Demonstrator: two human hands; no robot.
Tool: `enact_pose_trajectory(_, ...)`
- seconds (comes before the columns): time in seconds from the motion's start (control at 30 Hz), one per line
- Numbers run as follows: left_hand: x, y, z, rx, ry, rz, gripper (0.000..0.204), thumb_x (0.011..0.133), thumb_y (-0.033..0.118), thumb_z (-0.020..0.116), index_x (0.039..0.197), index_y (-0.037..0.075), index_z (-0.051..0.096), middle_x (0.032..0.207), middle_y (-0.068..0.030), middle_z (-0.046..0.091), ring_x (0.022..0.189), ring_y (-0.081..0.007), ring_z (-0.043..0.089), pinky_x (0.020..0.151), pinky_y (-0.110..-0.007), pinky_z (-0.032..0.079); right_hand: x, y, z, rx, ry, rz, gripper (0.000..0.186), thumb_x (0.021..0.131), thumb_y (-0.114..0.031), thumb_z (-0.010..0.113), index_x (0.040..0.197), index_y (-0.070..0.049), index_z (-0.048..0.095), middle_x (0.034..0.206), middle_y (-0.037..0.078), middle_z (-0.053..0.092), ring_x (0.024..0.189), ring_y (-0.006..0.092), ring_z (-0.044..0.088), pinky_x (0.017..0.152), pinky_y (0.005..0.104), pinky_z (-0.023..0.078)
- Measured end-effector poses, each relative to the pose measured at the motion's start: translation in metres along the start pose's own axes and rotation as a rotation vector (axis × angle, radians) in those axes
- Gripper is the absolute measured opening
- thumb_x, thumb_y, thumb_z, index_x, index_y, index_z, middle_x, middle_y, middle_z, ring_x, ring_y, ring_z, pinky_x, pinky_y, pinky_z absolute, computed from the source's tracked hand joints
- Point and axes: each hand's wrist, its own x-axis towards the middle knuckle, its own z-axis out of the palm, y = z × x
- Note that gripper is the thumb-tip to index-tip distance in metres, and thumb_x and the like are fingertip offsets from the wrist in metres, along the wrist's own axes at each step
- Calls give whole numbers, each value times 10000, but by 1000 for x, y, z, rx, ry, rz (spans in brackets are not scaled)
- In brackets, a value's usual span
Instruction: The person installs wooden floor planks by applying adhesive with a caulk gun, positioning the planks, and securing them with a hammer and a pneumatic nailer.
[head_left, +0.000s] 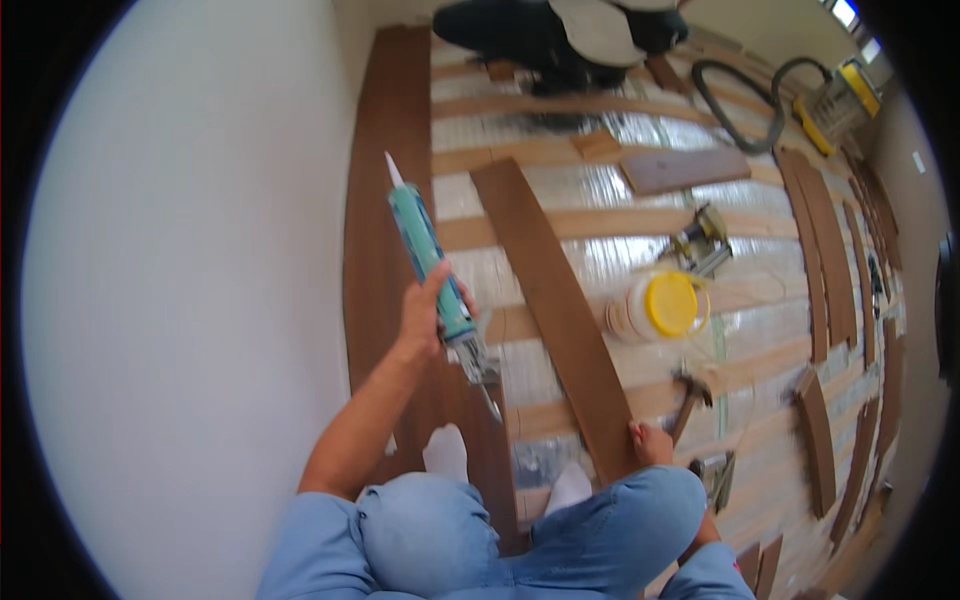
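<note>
My left hand (424,315) is wrapped around a caulking gun (472,362) loaded with a teal sealant tube (418,237). The tube's white nozzle points up and away, above a laid brown floorboard strip (383,200) along the wall. My right hand (654,446) is closed at the right edge of a loose brown floorboard (555,300), with a small red thing showing at the fingertips. Its kind is too small to tell, and whether those fingers also grip the board is unclear. The loose board lies diagonally across the joists, its near end hidden by my knee.
Wooden joists (590,222) cross silvery sheeting. Right of the loose board are a white bucket with a yellow lid (671,304), a hammer (690,400) and a nailer (700,235). A yellow vacuum (840,105) stands far right. Several boards (825,250) lie along the right side.
</note>
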Motion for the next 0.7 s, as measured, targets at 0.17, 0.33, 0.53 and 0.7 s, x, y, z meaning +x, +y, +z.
enact_pose_trajectory(0.17, -6, 12, 25, -80, -59, -23, 494, 949, 500, 703, 959, 15, 607, 793, -121, 671, 664, -249, 705, 654, -402, 630, 35, -24, -20, 124, 264, 226, 339, 953, -427, 652, 973, -89, 678, 830, 209, 702, 825, 438, 689, 751, 535, 534)
enact_pose_trajectory(0.33, -28, -12, 29, -315, -176, -156, 486, 1024, 481, 551, 1129, 6, 541, 920, -177, 673, 845, -318, 709, 827, -484, 612, 14, -31, -30, 125, 307, -102, 484, 891, -300, 764, 1241, 0, 616, 1259, 234, 629, 1133, 414, 615, 932, 489, 511)
enact_pose_trajectory(0.53, -6, -48, 56, -534, -264, -169, 402, 1052, 421, 597, 1172, 38, 581, 1070, -133, 698, 984, -283, 708, 944, -473, 581, 19, -171, -139, 799, -137, -522, 931, 806, -430, 869, 1520, -16, 439, 1459, 193, 557, 1410, 316, 484, 1165, 416, 384)
enact_pose_trajectory(0.7, -31, -41, 115, -596, -310, -166, 400, 1019, 427, 658, 1128, 44, 621, 1061, -82, 720, 993, -225, 711, 925, -409, 599, 55, -191, -175, 742, -199, -518, 885, 853, -411, 806, 1542, -18, 416, 1490, 183, 538, 1422, 313, 470, 1192, 427, 345)
